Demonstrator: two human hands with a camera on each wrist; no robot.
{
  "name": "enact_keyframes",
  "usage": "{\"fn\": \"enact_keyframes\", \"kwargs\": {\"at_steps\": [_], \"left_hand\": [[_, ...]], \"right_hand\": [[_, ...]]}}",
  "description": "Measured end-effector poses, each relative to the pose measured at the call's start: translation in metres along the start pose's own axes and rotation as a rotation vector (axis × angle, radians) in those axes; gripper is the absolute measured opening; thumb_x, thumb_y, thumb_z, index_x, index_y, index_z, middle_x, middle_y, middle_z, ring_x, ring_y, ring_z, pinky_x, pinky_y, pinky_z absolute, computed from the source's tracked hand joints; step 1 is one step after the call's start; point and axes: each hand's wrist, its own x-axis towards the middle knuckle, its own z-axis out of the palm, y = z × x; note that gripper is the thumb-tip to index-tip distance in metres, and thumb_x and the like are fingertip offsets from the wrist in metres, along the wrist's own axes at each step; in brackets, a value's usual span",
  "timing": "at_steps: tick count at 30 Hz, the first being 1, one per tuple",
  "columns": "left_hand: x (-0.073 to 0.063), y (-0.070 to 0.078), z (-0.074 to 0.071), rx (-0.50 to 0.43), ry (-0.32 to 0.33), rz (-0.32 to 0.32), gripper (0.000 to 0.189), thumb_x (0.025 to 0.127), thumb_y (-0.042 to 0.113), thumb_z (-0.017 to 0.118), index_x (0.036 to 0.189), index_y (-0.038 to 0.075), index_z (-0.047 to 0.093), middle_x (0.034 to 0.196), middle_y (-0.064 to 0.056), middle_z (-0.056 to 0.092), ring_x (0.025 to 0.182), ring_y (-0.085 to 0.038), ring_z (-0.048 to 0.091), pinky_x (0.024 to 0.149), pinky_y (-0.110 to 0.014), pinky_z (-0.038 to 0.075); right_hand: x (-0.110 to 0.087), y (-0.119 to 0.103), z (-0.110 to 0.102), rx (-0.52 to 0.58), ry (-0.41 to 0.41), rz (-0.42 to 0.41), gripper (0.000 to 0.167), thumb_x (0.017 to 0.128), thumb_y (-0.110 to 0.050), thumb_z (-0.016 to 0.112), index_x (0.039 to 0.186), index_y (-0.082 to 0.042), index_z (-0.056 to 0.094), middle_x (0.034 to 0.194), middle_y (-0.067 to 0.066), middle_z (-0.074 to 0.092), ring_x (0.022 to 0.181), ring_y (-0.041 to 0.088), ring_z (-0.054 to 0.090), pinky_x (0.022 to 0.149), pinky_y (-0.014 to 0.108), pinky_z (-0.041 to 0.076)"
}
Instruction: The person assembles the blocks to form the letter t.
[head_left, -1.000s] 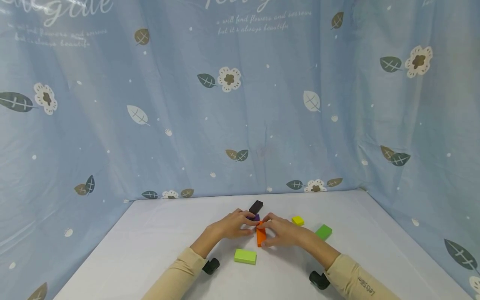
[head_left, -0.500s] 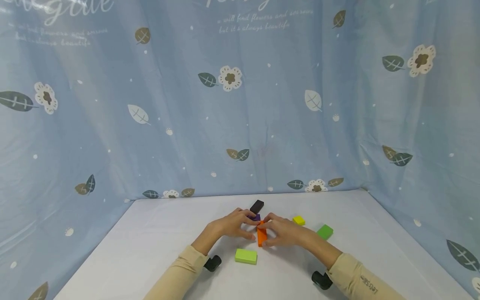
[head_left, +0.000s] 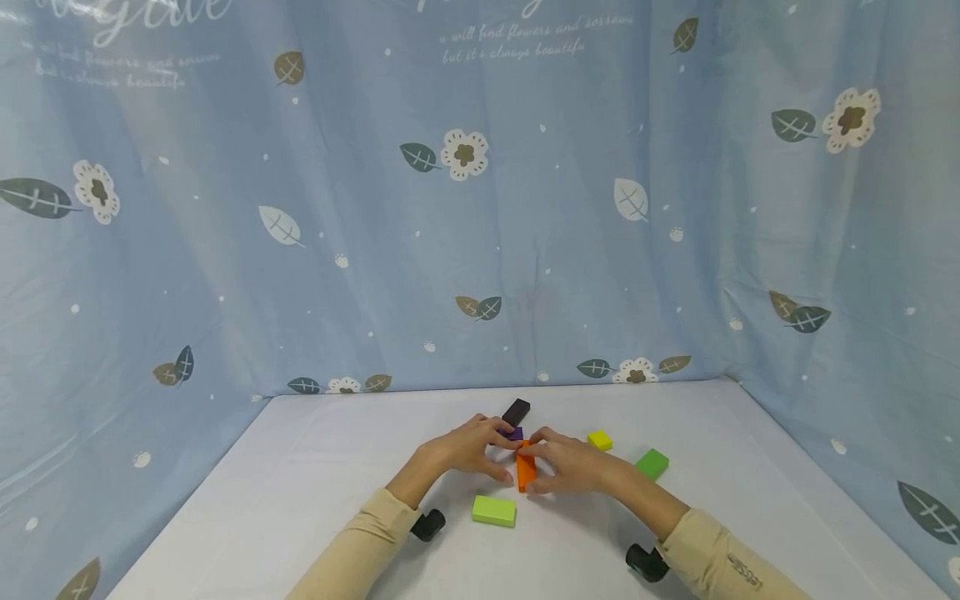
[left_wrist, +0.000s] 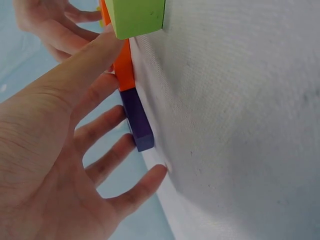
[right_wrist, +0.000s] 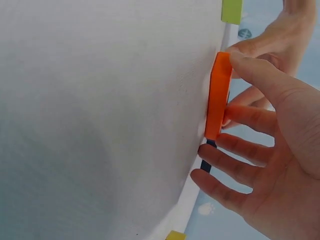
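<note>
Orange block (head_left: pixel 527 472): lies between both grips on the white counter (head_left: pixel 570 550), long side pointing away from the body.
Right grip (head_left: pixel 567 462): holds the orange block, thumb at the near end, fingertips toward the far end.
Left grip (head_left: pixel 468 447): loosely spread and not clasping; touches the far part of the orange block and the purple block with extended fingertips.
Purple block (left_wrist: pixel 136 117): sits at the left grip's fingertips, meeting the far end of the orange block end to end.
Latest change: almost no shift in the layout over the last second; left thumb now lower, nearer the near end of the orange block.
Meaning: suggests a small adjustment of the joint rather than a carry.
Lime block (head_left: pixel 494 511): lies nearer the body than both grips, apart from the joined pair.
Black block (head_left: pixel 516 412): lies just beyond the left grip; contact with the purple block impossible to tell.
Yellow block (head_left: pixel 599 440), green block (head_left: pixel 652 463): lie beyond and to the right of the right grip, respectively.
</note>
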Motion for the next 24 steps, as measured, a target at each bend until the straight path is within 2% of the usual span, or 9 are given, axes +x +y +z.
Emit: {"fn": "enact_keyframes", "kwargs": {"at_steps": [5, 11, 16, 20, 24], "left_hand": [[0.001, -0.001, 0.001, 0.020, -0.002, -0.003, 0.060, 0.080, 0.046, 0.077, 0.136, 0.030, 0.060, 0.146, 0.001, 0.048, 0.123, -0.019, 0.042, 0.105, -0.040, 0.043], [0.003, -0.002, 0.001, 0.037, -0.015, -0.006, 0.058, 0.083, 0.044, 0.075, 0.137, 0.029, 0.058, 0.148, 0.002, 0.047, 0.127, -0.020, 0.042, 0.108, -0.041, 0.041], [0.004, -0.002, 0.001, 0.032, -0.019, -0.004, 0.055, 0.086, 0.041, 0.073, 0.137, 0.026, 0.058, 0.149, 0.001, 0.047, 0.128, -0.021, 0.042, 0.109, -0.043, 0.040], [0.004, -0.002, 0.002, 0.018, -0.015, -0.019, 0.054, 0.087, 0.042, 0.072, 0.137, 0.027, 0.058, 0.148, 0.000, 0.047, 0.128, -0.020, 0.043, 0.109, -0.042, 0.040], [0.005, -0.003, 0.003, 0.009, -0.007, -0.020, 0.053, 0.087, 0.044, 0.071, 0.136, 0.028, 0.059, 0.147, 0.001, 0.048, 0.126, -0.020, 0.043, 0.108, -0.042, 0.040]], "right_hand": [[-0.006, -0.003, -0.003, 0.002, 0.024, -0.004, 0.065, 0.084, -0.052, 0.072, 0.132, -0.009, 0.063, 0.130, 0.007, 0.057, 0.107, 0.025, 0.062, 0.094, 0.044, 0.053], [-0.012, -0.008, -0.006, 0.018, 0.078, -0.044, 0.055, 0.084, -0.045, 0.074, 0.124, -0.008, 0.067, 0.121, 0.007, 0.062, 0.102, 0.025, 0.063, 0.091, 0.043, 0.054], [-0.017, -0.014, -0.007, 0.058, 0.111, -0.029, 0.046, 0.084, -0.042, 0.075, 0.119, -0.012, 0.069, 0.112, 0.006, 0.066, 0.090, 0.019, 0.063, 0.080, 0.033, 0.056], [-0.021, -0.022, -0.007, 0.091, 0.124, -0.011, 0.043, 0.083, -0.042, 0.076, 0.114, -0.013, 0.070, 0.105, 0.004, 0.066, 0.074, 0.009, 0.057, 0.067, 0.021, 0.049], [-0.024, -0.028, -0.005, 0.162, 0.112, -0.014, 0.040, 0.082, -0.039, 0.077, 0.111, -0.012, 0.070, 0.099, 0.001, 0.066, 0.064, 0.003, 0.050, 0.061, 0.018, 0.045]]}}
